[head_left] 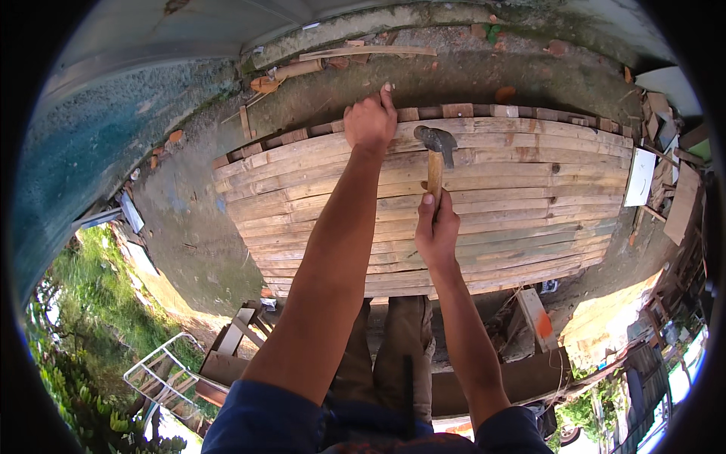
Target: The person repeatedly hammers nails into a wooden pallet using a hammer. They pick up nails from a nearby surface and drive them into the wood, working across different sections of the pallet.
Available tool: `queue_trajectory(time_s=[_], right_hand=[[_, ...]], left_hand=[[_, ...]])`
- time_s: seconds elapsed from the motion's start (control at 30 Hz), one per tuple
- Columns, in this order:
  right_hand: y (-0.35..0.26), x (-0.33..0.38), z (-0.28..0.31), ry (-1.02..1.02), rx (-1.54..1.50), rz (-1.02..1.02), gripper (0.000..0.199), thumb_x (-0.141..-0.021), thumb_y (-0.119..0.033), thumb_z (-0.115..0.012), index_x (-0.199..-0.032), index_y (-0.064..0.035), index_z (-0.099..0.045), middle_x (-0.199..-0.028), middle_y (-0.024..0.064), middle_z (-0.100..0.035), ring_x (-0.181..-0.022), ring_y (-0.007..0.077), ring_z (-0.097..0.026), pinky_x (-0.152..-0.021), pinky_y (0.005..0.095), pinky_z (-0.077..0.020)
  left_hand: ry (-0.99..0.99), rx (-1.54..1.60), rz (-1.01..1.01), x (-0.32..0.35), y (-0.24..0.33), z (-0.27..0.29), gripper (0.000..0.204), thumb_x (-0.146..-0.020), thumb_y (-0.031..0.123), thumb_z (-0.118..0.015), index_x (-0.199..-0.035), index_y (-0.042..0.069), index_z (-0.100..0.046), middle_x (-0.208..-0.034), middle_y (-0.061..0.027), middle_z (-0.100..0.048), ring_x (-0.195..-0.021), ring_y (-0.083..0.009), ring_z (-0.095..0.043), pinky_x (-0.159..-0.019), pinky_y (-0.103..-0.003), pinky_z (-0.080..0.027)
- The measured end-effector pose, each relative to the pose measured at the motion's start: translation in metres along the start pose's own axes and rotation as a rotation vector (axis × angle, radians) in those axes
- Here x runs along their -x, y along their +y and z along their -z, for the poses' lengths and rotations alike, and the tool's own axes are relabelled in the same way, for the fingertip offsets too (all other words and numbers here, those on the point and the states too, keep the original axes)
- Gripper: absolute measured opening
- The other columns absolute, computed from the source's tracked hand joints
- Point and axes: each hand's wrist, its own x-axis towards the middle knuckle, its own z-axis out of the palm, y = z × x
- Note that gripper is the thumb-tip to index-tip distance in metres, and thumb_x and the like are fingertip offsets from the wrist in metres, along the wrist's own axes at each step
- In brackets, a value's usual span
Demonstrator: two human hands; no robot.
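Observation:
A slatted bamboo panel (499,197) lies in front of me, its long strips running left to right. My right hand (438,231) is closed round the wooden handle of a claw hammer (435,163). The dark metal head is over the panel's far strips, right of my left hand. At the far edge, my left hand (370,121) has its fingers curled down and its thumb stretched outward. Its fingertips are hidden, so what they grip cannot be made out. Short wooden blocks (457,110) show along that far edge.
Beyond the panel, a bamboo piece (299,69) and a thin strip (370,51) lie by a low wall. Scrap boards (684,200) and a white sheet (640,177) are at the right. A white metal frame (162,374) stands at the lower left.

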Motion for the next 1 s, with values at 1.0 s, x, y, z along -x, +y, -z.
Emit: queue_trajectory(time_s=[1.0], right_hand=[[0.003, -0.014, 0.008, -0.048, 0.201, 0.076, 0.023, -0.104, -0.023, -0.053, -0.111, -0.0013, -0.053, -0.069, 0.0142, -0.062, -0.056, 0.0320, -0.066, -0.052, 0.0402, -0.0501]], left_hand=[[0.004, 0.016, -0.112, -0.003, -0.004, -0.006, 0.043, -0.106, 0.030, -0.039, -0.090, 0.006, -0.071, -0.096, -0.0148, -0.075, -0.093, -0.0323, -0.071, -0.090, -0.047, -0.048]])
